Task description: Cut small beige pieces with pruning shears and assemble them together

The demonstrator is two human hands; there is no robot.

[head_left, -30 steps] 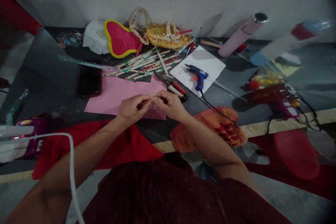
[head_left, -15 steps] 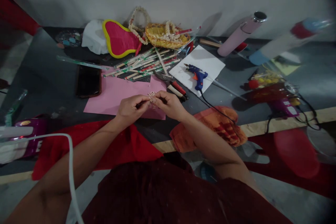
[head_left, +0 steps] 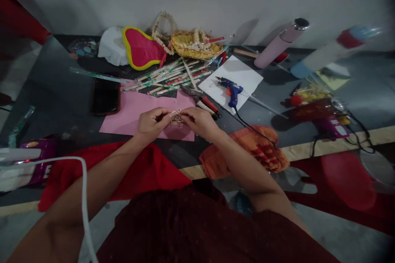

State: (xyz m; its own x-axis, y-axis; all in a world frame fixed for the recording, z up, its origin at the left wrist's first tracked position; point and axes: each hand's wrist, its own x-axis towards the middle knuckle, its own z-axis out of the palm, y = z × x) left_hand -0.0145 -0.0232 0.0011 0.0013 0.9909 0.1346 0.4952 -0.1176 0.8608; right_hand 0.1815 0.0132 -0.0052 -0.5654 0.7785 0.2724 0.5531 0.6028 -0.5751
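A small cluster of short pale wooden-looking pieces (head_left: 175,117) lies over the pink paper (head_left: 132,109), between my two hands. My left hand (head_left: 152,122) is closed in a pinch at the cluster's left edge. On the opposite side my right hand (head_left: 200,121) is pinched too, thumb and forefinger touching the pieces. What each pinch holds is too small to make out. Behind the hands lies a loose heap of wrapped chopsticks (head_left: 173,74). Pliers (head_left: 206,104) with red and pale handles rest just beyond my right hand.
A blue glue gun (head_left: 231,90) lies on a white tile (head_left: 247,72), its cord trailing toward an orange towel (head_left: 253,148). Further back stand a yellow basket (head_left: 185,45) and a pink flask (head_left: 280,45). A phone (head_left: 106,96) lies left; red cloth (head_left: 138,172) covers the near edge.
My hands have drawn slightly apart, the left one shifting left, so more of the pale pieces shows between them. The camera view has shifted slightly.
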